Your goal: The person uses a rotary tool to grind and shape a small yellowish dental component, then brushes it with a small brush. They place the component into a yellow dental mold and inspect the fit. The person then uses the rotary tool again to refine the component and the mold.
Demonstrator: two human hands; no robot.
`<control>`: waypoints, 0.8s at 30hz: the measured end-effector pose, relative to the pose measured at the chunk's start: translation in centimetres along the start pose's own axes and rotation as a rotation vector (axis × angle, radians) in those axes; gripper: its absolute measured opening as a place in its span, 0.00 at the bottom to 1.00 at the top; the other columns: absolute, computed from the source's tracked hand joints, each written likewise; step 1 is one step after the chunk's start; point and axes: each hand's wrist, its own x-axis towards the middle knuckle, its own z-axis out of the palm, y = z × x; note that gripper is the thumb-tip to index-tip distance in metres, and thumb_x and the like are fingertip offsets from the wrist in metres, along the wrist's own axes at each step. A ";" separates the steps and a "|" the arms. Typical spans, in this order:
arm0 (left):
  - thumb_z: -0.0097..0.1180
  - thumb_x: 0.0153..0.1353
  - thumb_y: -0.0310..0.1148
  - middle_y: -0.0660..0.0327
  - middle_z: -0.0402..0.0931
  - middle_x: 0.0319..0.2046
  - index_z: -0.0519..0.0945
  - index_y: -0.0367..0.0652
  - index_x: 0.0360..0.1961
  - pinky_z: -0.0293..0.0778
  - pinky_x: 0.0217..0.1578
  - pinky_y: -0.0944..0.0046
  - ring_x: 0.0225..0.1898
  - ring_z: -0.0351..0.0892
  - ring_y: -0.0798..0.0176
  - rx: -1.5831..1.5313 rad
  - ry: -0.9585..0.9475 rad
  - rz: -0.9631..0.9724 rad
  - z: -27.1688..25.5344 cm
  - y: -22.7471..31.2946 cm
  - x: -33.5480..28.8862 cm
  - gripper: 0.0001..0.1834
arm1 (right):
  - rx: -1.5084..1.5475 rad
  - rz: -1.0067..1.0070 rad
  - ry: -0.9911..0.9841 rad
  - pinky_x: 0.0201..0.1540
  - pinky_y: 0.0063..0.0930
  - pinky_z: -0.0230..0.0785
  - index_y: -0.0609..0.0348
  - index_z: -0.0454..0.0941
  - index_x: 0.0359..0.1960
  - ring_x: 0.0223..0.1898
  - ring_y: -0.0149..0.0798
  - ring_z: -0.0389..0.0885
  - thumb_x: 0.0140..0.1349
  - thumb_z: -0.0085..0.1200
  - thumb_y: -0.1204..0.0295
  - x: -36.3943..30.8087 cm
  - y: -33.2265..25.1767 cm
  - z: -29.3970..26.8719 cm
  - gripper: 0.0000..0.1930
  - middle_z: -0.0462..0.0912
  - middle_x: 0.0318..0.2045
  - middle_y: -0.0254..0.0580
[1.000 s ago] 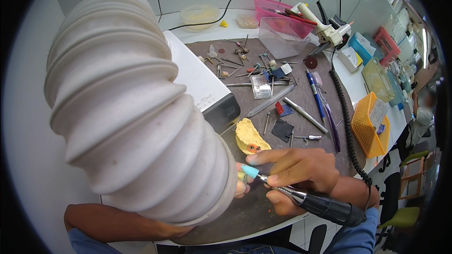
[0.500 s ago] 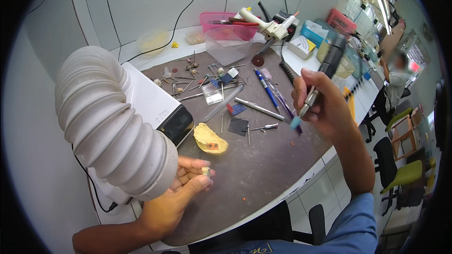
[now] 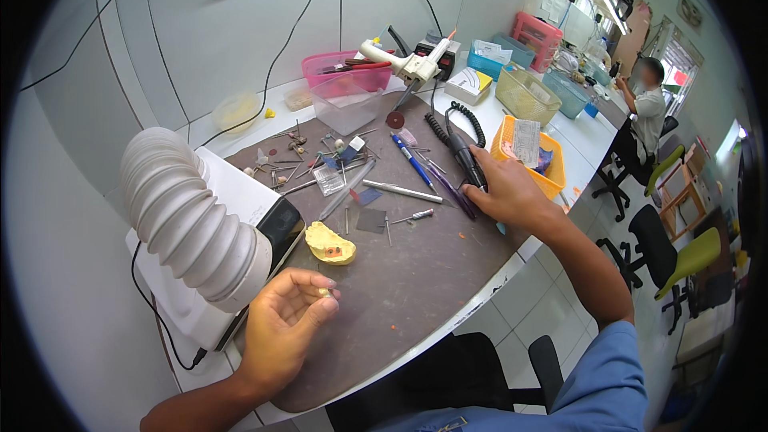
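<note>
My left hand [image 3: 284, 324] pinches a tiny yellowish-grey dental piece [image 3: 326, 293] between thumb and fingertips, beside the hose mouth. Its exact kind is too small to make out. At the right of the mat, my right hand [image 3: 518, 196] is closed on a black rotary handpiece [image 3: 459, 150], low over or against the surface. The handpiece's pale blue tip [image 3: 501, 228] shows below the hand, and its coiled cord runs up behind. Just beyond my left hand lies a yellow plaster dental cast [image 3: 330, 246] with a small reddish patch.
A ribbed grey hose [image 3: 188, 208] rises from a white unit [image 3: 224, 180] at left. Several burs [image 3: 298, 142], a blue pen [image 3: 412, 162] and a metal tool [image 3: 398, 191] lie on the brown mat. A yellow basket [image 3: 552, 182] stands beyond my right hand; a person [image 3: 646, 104] sits farther off.
My right hand has lowered the handpiece from the air to the mat's right side, and its tip now points toward me. My left hand still pinches the small piece. The view has shifted.
</note>
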 end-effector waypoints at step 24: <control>0.58 0.69 0.22 0.52 0.82 0.46 0.77 0.35 0.53 0.79 0.48 0.67 0.43 0.82 0.67 -0.223 0.093 -0.161 -0.1 0.5 0.2 0.13 | -0.181 -0.029 0.006 0.49 0.44 0.74 0.64 0.73 0.63 0.42 0.54 0.85 0.65 0.61 0.64 0.3 -2.2 -0.8 0.27 0.85 0.39 0.55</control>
